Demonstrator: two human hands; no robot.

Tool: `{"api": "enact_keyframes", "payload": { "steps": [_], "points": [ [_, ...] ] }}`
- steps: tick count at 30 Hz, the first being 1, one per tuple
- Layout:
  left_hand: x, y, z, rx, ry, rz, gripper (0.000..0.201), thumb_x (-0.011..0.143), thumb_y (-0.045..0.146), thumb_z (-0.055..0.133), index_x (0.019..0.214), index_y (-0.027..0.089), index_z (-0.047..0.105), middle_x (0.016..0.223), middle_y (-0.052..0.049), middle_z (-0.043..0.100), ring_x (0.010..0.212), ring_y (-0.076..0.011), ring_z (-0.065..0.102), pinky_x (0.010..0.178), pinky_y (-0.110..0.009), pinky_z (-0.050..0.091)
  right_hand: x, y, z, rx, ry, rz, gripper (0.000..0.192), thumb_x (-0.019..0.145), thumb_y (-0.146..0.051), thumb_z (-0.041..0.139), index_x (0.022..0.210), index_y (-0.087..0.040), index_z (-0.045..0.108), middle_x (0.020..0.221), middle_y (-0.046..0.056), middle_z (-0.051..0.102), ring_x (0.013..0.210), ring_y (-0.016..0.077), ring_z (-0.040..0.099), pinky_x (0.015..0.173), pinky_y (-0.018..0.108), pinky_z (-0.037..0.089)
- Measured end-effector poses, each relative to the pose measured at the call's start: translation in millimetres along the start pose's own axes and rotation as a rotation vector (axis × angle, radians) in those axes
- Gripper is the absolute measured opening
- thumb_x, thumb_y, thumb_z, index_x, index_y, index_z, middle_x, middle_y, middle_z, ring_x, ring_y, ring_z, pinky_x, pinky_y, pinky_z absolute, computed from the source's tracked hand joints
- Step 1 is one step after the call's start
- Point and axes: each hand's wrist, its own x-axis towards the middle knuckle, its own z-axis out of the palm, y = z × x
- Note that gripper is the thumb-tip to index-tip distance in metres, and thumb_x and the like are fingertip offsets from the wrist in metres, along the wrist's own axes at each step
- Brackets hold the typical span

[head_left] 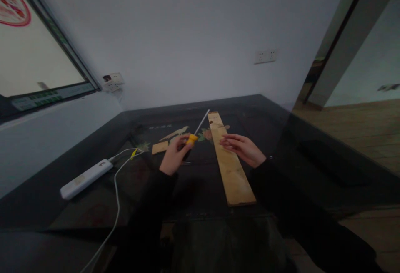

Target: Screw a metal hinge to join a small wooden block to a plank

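A screwdriver (193, 137) with a yellow handle and a long metal shaft is held in my left hand (175, 153), its tip pointing up and to the right, near the far end of a wooden board (235, 173). The long, narrow board lies flat on the dark table, running away from me. My right hand (245, 149) is over the board's middle, fingers stretched out to the left; whether they touch the wood I cannot tell. Just left of my left hand is a small wooden piece (159, 147), partly hidden behind it.
A white power bank (86, 179) with a white cable (117, 194) lies at the left of the dark table (200, 198). A dark flat object (333, 162) rests at the right. Behind the table stands a white wall with sockets (265, 56); a window (40, 44) is at left.
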Motion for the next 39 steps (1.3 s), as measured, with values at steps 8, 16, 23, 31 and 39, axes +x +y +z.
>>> {"api": "enact_keyframes", "payload": {
  "steps": [8, 16, 23, 31, 39],
  "points": [
    [8, 16, 108.8, -0.663, -0.054, -0.193, 0.056, 0.066, 0.048, 0.077, 0.103, 0.019, 0.046, 0.090, -0.006, 0.071, 0.073, -0.0170, 0.069, 0.067, -0.028, 0.052, 2, 7, 6, 0.078, -0.058, -0.026, 0.031, 0.062, -0.031, 0.080, 0.091, -0.021, 0.073, 0.098, 0.003, 0.072, 0.089, 0.0136, 0.067, 0.093, 0.032, 0.049],
    [6, 2, 116.0, -0.708, -0.044, -0.212, 0.059, 0.058, 0.049, 0.082, 0.092, 0.021, 0.042, 0.082, -0.002, 0.071, 0.070, -0.0164, 0.069, 0.068, -0.028, 0.051, 2, 18, 14, 0.044, -0.029, -0.035, 0.036, 0.061, -0.037, 0.081, 0.090, -0.019, 0.072, 0.090, 0.003, 0.073, 0.076, 0.0115, 0.065, 0.079, 0.026, 0.050],
    [8, -9, 122.9, -0.603, -0.081, -0.164, 0.044, 0.072, 0.050, 0.070, 0.089, 0.020, 0.044, 0.077, -0.001, 0.068, 0.070, -0.0155, 0.066, 0.068, -0.028, 0.050, 2, 6, 5, -0.005, 0.095, -0.155, 0.040, 0.063, -0.047, 0.078, 0.089, -0.018, 0.066, 0.084, 0.004, 0.072, 0.076, 0.0154, 0.066, 0.079, 0.030, 0.050],
    [-2, -11, 134.5, 0.208, -0.306, 0.406, 0.020, 0.085, 0.021, 0.050, 0.101, 0.019, 0.063, 0.111, -0.010, 0.065, 0.109, -0.0226, 0.058, 0.099, -0.040, 0.042, 7, -18, -52, -0.280, 0.329, -0.217, 0.058, 0.064, -0.055, 0.072, 0.106, -0.017, 0.058, 0.066, 0.001, 0.064, 0.058, 0.0151, 0.061, 0.061, 0.030, 0.049],
    [-6, -6, 142.2, 0.449, -0.573, 0.549, 0.033, 0.084, 0.016, 0.041, 0.107, 0.023, 0.064, 0.123, -0.007, 0.063, 0.127, -0.0192, 0.047, 0.113, -0.045, 0.025, 17, -9, -98, -0.719, 0.349, 0.000, 0.055, 0.070, -0.026, 0.062, 0.124, -0.014, 0.057, 0.064, -0.004, 0.056, 0.058, 0.0106, 0.051, 0.064, 0.026, 0.044]
  ]
}}
